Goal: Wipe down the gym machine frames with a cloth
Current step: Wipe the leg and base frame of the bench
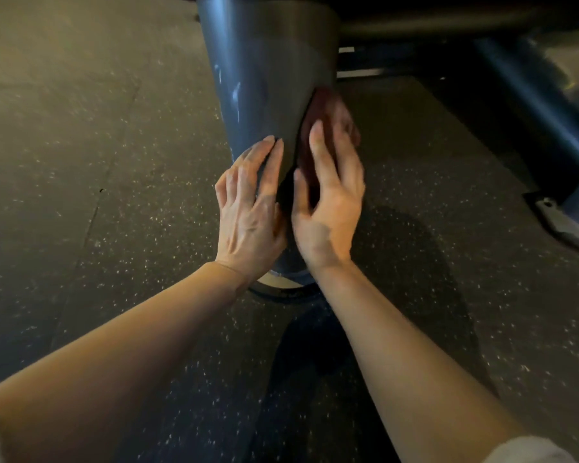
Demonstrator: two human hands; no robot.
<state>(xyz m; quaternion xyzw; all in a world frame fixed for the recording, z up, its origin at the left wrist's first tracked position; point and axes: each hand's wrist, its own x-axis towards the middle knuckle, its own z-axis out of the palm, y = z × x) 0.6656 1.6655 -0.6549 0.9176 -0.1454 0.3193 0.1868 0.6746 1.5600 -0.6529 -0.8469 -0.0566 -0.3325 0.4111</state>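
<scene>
While the left hand point(248, 208) rests flat on the frame point(264, 78), the right hand point(328, 195) grips the cloth point(321, 108).

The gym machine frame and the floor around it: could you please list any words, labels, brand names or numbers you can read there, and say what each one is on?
None: no readable text shows in the head view.
Pale marks on the grey frame post: reflections and scuffs, not letters.
White strips behind the post: too small and dim to tell if printed.
Dark cloth under the right hand: blurred, no label visible.
Speckled floor: flecks only.
</scene>
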